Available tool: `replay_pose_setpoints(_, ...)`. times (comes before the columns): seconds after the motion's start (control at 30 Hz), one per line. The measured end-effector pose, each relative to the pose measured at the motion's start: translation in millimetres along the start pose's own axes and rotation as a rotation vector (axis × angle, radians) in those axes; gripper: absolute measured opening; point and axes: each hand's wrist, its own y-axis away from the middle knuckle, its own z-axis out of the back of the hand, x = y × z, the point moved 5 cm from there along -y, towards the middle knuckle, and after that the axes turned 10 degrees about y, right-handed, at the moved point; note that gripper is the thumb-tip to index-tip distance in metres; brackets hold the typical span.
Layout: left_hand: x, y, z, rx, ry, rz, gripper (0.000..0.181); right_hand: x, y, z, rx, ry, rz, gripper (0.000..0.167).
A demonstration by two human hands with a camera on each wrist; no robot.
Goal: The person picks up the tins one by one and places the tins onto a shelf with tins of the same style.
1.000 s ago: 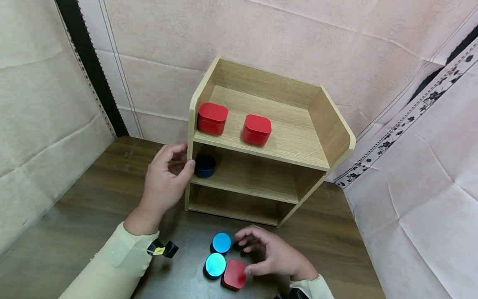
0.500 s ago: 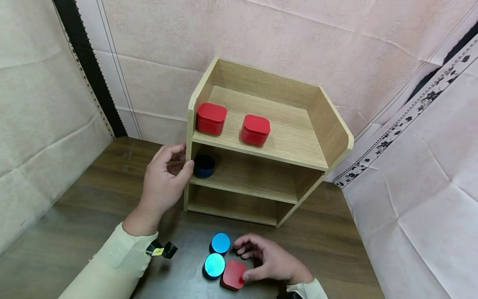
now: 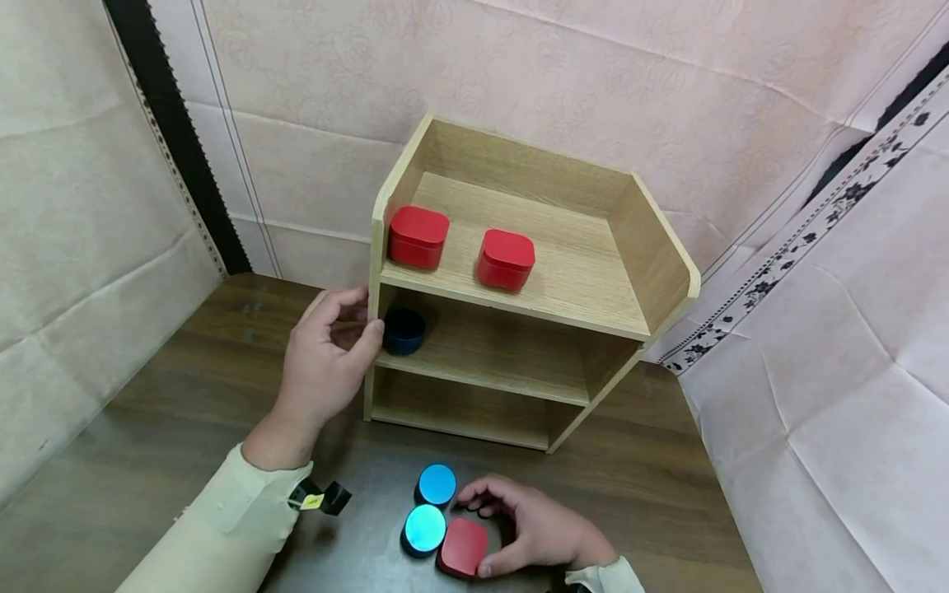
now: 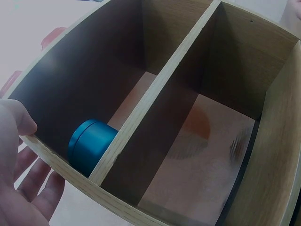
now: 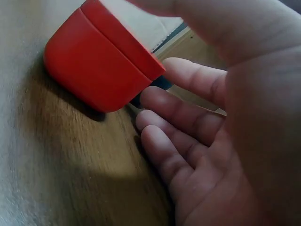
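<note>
My left hand (image 3: 322, 362) holds the left side panel of a small wooden shelf (image 3: 489, 309); in the left wrist view its thumb (image 4: 21, 117) lies over the panel's edge and its fingers are outside. My right hand (image 3: 537, 527) is around the near right side of a red rounded-square box (image 3: 465, 547) on the table. Its thumb is at the box's corner, and its loosely bent fingers lie beyond it. In the right wrist view, the fingertips are beside the lidded red box (image 5: 99, 59), not closed on it. Two round tins with blue tops, one farther (image 3: 437, 484), one nearer (image 3: 425, 528), stand left of the box.
On the shelf's top board sit two red boxes, one at the left (image 3: 418, 237) and another (image 3: 506, 259) to its right. A dark blue round tin (image 3: 404, 331) stands at the left of the middle level. Patterned cloth (image 3: 311, 132) hangs behind and at both sides.
My right hand has moved slightly left and down, bringing its thumb to the red box's corner. The left hand keeps its hold on the shelf.
</note>
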Motion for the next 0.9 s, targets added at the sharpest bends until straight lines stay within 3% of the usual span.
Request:
replay_pose_setpoints(0.37,0.9,0.1,-0.3,-0.002,-0.006,0.003,0.041,5.7,-0.1,-2.2,0.005,0.124,0.002,0.072)
replay_pose_setpoints(0.9,0.8,0.3,-0.5,0.003,0.003,0.005,0.041,10.0,0.2,-8.7,0.002,0.204,0.118,0.071)
